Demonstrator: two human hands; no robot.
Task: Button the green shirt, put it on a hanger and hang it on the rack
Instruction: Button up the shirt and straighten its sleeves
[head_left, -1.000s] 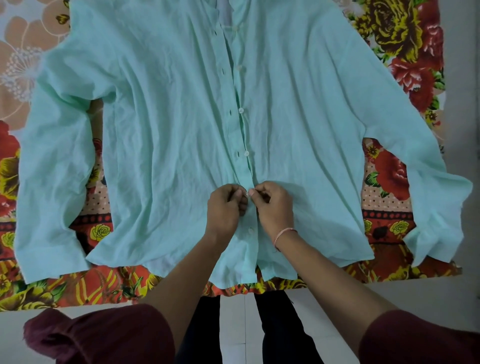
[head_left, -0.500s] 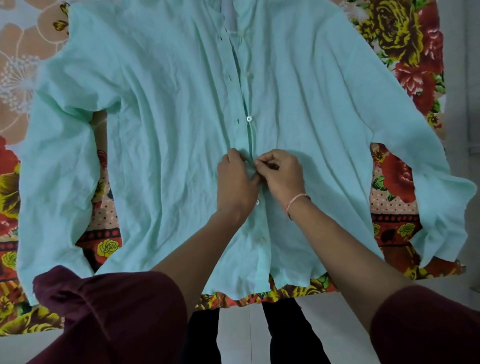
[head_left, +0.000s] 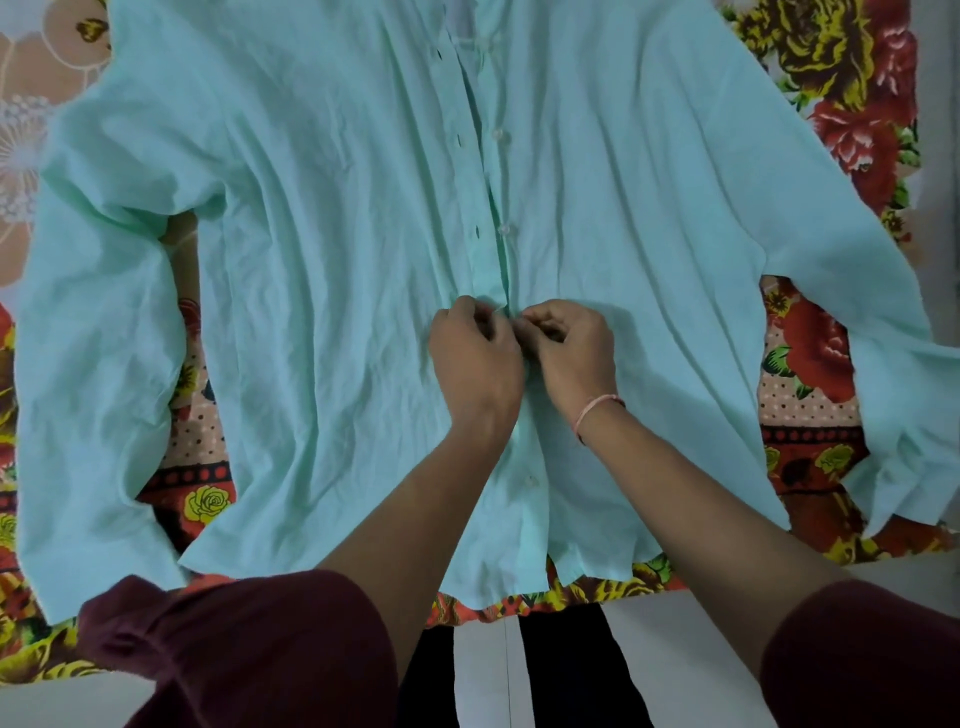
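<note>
- Left hand (head_left: 475, 364) and right hand (head_left: 574, 353), knuckles touching, each pinch the placket mid-front.
- Shirt (head_left: 322, 291) lies spread flat on a floral sheet (head_left: 810, 379): light, limp, creasing easily.
- Upper buttons (head_left: 503, 228) lie open; best gripped at the placket edges.

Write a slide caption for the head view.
Both hands button a green shirt laid flat on floral cloth.

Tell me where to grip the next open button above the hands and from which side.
Judging by its pose, pinch the button by its rim with the right hand, coming from the right, since it sits on the right-hand edge of the green shirt. The left hand should bring the buttonhole strip over from the left.
</note>
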